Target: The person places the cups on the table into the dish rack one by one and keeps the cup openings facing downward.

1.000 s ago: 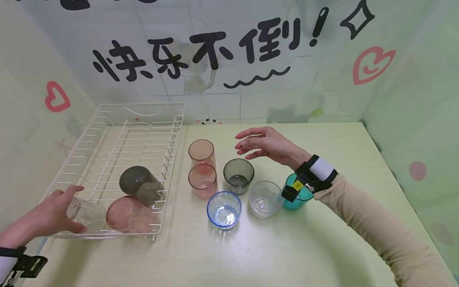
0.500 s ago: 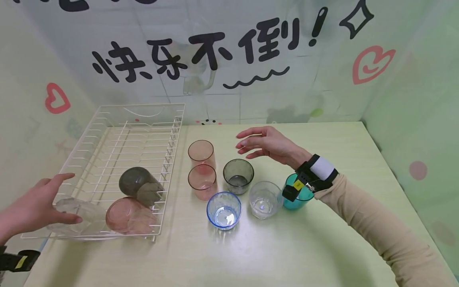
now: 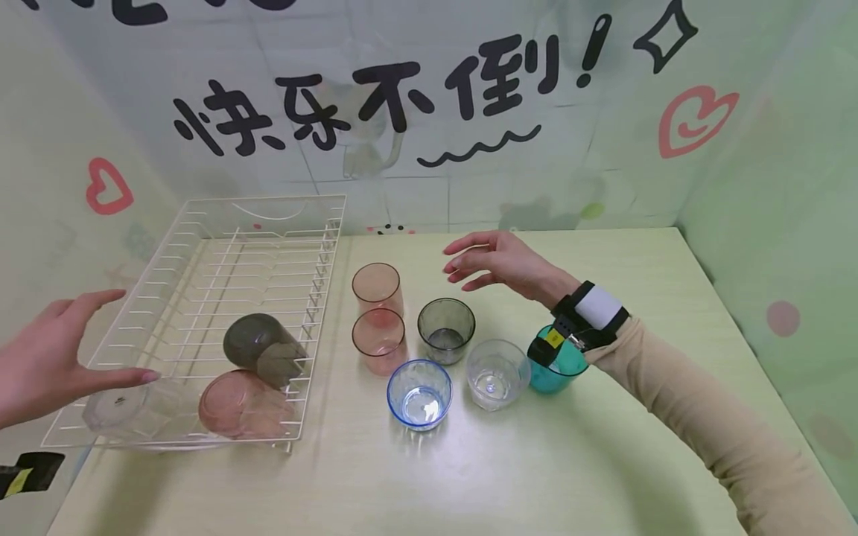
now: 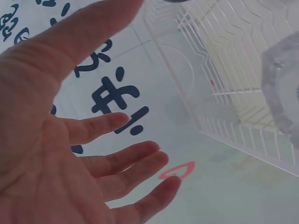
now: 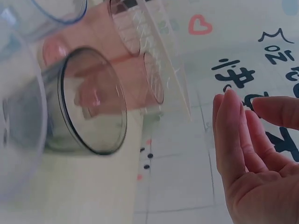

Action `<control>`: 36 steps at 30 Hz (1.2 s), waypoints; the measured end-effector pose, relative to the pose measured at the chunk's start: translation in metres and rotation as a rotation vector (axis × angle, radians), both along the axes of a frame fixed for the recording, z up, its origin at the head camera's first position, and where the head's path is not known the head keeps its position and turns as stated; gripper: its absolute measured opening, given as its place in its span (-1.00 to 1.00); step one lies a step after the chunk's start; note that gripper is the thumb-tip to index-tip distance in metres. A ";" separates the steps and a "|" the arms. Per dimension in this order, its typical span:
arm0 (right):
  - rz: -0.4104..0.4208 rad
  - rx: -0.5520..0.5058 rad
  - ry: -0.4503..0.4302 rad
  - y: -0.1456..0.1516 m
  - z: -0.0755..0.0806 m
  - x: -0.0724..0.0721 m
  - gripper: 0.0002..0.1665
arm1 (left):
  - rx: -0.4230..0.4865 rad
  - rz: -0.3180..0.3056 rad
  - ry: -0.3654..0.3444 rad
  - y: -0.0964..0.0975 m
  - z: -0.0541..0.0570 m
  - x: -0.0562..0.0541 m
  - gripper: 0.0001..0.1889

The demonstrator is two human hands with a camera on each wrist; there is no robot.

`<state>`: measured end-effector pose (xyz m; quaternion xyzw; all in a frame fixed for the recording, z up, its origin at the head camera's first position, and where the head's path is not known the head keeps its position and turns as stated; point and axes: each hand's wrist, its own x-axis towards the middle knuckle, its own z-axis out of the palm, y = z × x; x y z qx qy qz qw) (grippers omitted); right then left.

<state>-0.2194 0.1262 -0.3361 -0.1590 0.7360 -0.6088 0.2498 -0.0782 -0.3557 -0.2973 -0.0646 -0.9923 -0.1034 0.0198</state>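
Observation:
In the head view my left hand [image 3: 50, 357] is spread above the front left corner of the white wire rack [image 3: 322, 298]. Just under its thumb lies a clear glass [image 3: 130, 409], tipped over in the rack; the left wrist view shows the palm holding nothing. Beside that glass lie a pink glass [image 3: 234, 406] and a dark grey glass [image 3: 258, 342]. My right hand [image 3: 506, 264] hovers with loosely bent fingers behind an upright grey glass [image 3: 445, 331], which it does not touch. The right wrist view shows nothing between thumb and fingers.
Right of the rack, two pink glasses [image 3: 378, 342] stand one behind the other on the table [image 3: 429, 491]. A blue-rimmed glass [image 3: 418, 394], a clear glass [image 3: 496, 376] and a teal glass [image 3: 550, 380] stand nearby. A printed wall sheet [image 3: 402, 201] closes off the back.
My left hand has let go of the clear glass and moved up and left off it, leaving it lying in the rack. The right hand has barely moved.

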 end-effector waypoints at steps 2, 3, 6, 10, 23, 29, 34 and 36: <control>-0.013 0.036 0.024 0.001 0.002 -0.003 -0.59 | 0.006 0.016 0.024 0.006 0.006 -0.001 0.18; -0.020 0.051 0.033 0.001 0.003 -0.005 -0.59 | 0.012 0.025 0.035 0.009 0.008 -0.001 0.17; -0.025 0.086 0.050 0.001 0.006 -0.009 -0.61 | 0.048 0.048 0.051 0.019 0.016 -0.003 0.12; -0.022 0.128 0.079 -0.001 0.006 -0.013 -0.64 | 0.122 0.037 0.088 0.033 0.026 -0.008 -0.01; 0.029 0.270 0.267 -0.013 0.002 -0.013 -0.69 | 0.280 -0.144 0.262 0.089 0.036 -0.023 -0.25; 0.028 0.296 0.286 -0.016 0.000 -0.012 -0.72 | 0.278 -0.232 0.263 0.114 0.032 -0.031 -0.24; 0.039 0.327 0.329 -0.018 -0.004 -0.011 -0.74 | 0.267 -0.284 0.252 0.132 0.026 -0.035 -0.25; 0.053 0.344 0.346 -0.020 -0.006 -0.011 -0.74 | 0.257 -0.297 0.250 0.138 0.024 -0.036 -0.25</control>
